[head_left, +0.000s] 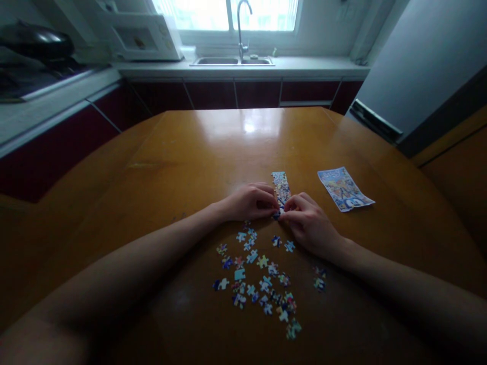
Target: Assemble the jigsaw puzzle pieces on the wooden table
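A narrow strip of joined puzzle pieces [281, 186] lies on the wooden table [182, 152] ahead of me. My left hand [251, 202] and my right hand [310, 223] meet at the strip's near end, fingers curled and pinched together on a small puzzle piece there. Several loose puzzle pieces [262, 279] are scattered on the table just in front of my wrists, between my forearms.
A colourful printed picture card [344, 188] lies flat to the right of the strip. Beyond the table runs a counter with a sink and tap [240, 50], a microwave [142, 35] at the left, and a fridge [418, 66] at the right.
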